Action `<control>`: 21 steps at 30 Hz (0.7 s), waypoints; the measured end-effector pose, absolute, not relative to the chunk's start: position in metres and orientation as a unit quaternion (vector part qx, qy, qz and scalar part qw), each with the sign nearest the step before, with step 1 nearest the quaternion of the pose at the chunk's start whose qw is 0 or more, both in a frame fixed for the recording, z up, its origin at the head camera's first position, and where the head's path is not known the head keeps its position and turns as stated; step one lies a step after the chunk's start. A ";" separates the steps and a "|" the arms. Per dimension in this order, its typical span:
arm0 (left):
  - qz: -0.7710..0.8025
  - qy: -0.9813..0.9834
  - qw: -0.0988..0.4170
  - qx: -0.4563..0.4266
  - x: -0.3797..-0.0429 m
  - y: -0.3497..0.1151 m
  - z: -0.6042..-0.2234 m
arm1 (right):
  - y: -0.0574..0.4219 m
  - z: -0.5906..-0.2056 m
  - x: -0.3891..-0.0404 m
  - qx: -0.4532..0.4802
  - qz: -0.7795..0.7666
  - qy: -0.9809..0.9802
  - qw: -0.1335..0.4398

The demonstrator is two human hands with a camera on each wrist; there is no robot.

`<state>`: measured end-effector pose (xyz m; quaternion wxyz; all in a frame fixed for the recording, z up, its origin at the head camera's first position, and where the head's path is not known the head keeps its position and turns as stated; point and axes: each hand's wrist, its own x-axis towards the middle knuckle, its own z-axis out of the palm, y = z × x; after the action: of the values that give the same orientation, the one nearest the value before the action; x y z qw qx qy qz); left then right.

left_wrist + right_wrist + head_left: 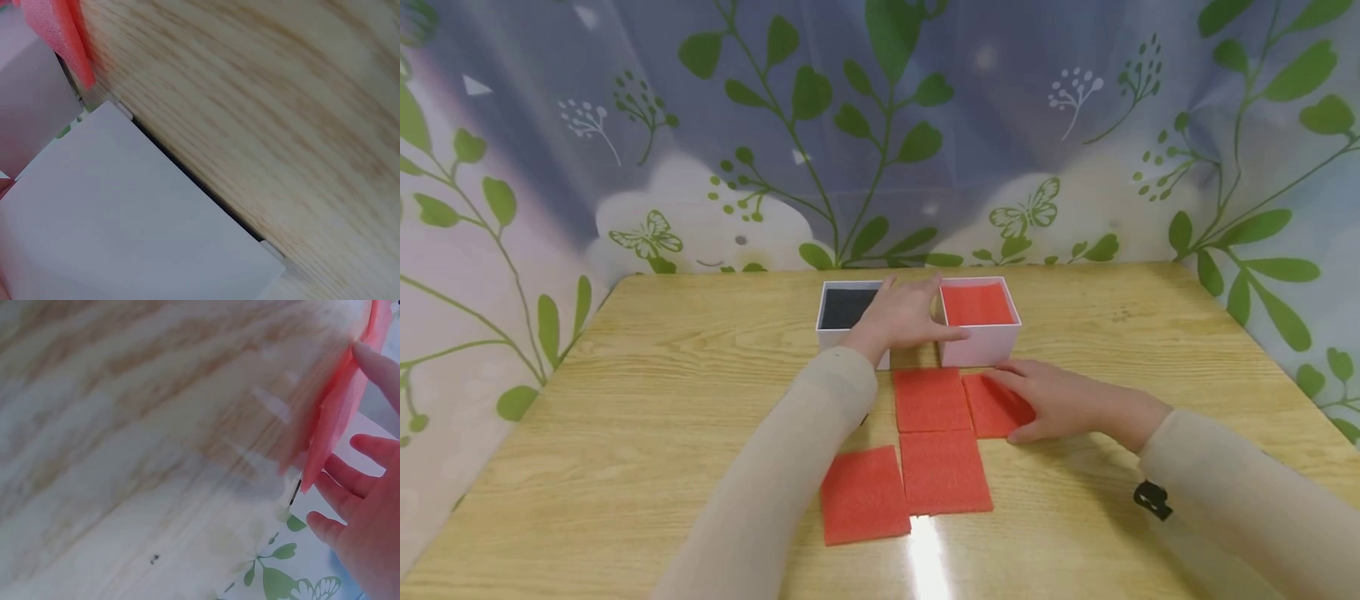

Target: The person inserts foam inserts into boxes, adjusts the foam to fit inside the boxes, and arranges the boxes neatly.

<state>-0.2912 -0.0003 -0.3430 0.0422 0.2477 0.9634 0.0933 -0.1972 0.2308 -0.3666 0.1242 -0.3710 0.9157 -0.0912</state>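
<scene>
My left hand (904,312) is over the gap between two white boxes, thumb stretched along the front of the right box (981,346). That box holds red squares (976,305); the left box (831,337) holds black material (842,308). On the table, my right hand (1063,402) touches a thin red foam square (996,408), thumb at its near edge and fingers toward its far edge. In the right wrist view, the fingertips meet the red square (340,412). Beside it lie more red squares (931,400), (946,473), and a separate square (865,496) at the left.
The wooden table (662,400) runs back to a leaf-patterned curtain (850,133). A dark sliver (863,419) shows beside my left sleeve, mostly hidden. A small black device (1152,500) hangs under my right sleeve.
</scene>
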 end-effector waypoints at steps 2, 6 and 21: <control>0.095 0.963 0.044 0.248 -0.291 0.000 -0.342 | 0.232 -0.365 -0.196 -0.372 -0.092 0.916 0.121; 0.097 0.963 0.047 0.247 -0.291 0.000 -0.341 | 0.234 -0.362 -0.195 -0.377 -0.098 0.915 0.107; 0.097 0.962 0.044 0.250 -0.292 0.000 -0.343 | 0.235 -0.348 -0.191 -0.389 -0.093 0.913 0.082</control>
<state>-0.2918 -0.0003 -0.3428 0.0443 0.2503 0.9623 0.0969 -0.1912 0.2347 -0.3479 0.0820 -0.3886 0.9130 -0.0930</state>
